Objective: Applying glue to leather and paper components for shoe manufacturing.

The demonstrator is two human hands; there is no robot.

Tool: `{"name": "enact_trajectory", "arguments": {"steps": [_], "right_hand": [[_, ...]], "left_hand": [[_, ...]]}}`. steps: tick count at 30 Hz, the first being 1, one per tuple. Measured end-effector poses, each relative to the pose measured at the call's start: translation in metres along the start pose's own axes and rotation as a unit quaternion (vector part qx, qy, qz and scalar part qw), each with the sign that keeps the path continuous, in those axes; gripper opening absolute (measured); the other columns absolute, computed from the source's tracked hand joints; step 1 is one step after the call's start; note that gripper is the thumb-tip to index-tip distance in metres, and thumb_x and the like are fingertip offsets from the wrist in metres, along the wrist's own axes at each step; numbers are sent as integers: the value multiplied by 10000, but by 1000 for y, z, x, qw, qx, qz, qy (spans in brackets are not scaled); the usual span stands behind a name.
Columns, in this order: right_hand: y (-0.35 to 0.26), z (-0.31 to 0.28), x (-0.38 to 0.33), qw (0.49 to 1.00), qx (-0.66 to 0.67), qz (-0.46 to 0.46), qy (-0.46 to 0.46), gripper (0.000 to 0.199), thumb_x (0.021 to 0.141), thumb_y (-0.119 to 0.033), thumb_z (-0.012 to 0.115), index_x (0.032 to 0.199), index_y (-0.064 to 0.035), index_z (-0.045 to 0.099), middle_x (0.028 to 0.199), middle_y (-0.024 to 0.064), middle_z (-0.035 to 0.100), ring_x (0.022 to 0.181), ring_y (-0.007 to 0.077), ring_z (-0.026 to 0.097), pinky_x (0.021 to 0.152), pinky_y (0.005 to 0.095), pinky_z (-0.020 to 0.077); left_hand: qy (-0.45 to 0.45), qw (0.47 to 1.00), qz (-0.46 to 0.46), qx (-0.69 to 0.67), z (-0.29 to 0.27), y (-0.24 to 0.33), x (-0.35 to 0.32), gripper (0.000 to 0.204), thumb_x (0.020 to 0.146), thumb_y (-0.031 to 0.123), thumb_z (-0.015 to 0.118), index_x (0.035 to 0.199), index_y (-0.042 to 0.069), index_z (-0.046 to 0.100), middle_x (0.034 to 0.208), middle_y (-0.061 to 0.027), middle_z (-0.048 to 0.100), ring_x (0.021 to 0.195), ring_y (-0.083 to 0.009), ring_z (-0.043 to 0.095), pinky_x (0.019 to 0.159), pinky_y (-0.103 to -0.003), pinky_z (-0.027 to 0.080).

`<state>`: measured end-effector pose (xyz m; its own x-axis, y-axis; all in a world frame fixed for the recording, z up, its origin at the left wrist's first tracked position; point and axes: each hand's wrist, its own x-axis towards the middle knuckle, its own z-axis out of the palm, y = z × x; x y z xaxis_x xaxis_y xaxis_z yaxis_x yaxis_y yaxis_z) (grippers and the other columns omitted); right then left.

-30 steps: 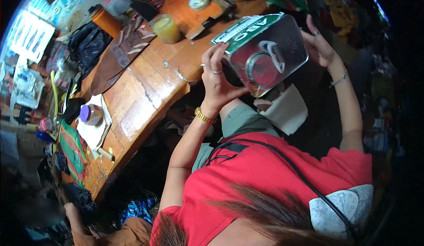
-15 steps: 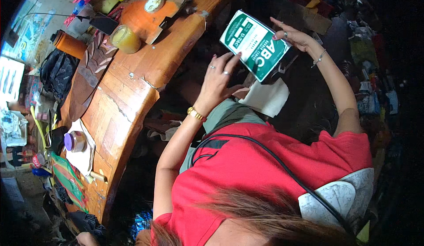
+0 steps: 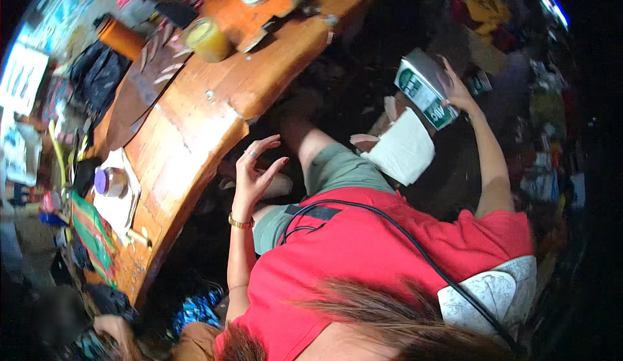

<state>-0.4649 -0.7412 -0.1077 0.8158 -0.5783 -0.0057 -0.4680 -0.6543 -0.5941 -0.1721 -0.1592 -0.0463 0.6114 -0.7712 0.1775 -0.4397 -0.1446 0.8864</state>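
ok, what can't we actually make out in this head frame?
- Green and white box: far side hidden, and the right hand covers part of it.
- Floor under the wooden table: too dark to read.
- Small jar with purple lid: contents too small to tell.
- Picture's left rim: items blurred and bent by the fisheye.
- Left hand: open, holding nothing.

One head-worn fisheye looks steeply down, close over the wooden table [image 3: 195,134].
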Motion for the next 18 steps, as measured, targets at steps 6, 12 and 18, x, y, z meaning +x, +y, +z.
{"name": "enact_trajectory", "arguments": {"steps": [6, 12, 18], "right_hand": [[19, 9, -16, 993, 98, 38, -52, 1499, 465, 84, 884, 1682, -253, 76, 1724, 83, 200, 1573, 281, 210, 1282, 444, 217], [-8, 10, 4, 990, -127, 17, -61, 1439, 555, 6, 907, 1680, -250, 48, 1716, 139, 205, 1563, 345, 236, 1275, 478, 238], [-124, 36, 35, 976, -151, -127, 88, 1087, 723, -66, 861, 1637, -243, 300, 1547, 160, 491, 1412, 365, 481, 1169, 487, 368]], "left_hand": [[198, 979, -4, -58, -65, -12, -50, 456, 890, -6, 775, 1327, 8, 645, 1153, -97, 729, 1002, -143, 701, 887, -289, 568], [346, 932, -45, -99, -129, -32, -75, 381, 995, 29, 670, 1369, 0, 598, 1137, -102, 706, 982, -153, 702, 820, -268, 582], [384, 911, -58, -138, -149, -40, -77, 378, 993, 66, 687, 1359, 10, 609, 1158, -108, 716, 1028, -150, 701, 747, -248, 607]]}}
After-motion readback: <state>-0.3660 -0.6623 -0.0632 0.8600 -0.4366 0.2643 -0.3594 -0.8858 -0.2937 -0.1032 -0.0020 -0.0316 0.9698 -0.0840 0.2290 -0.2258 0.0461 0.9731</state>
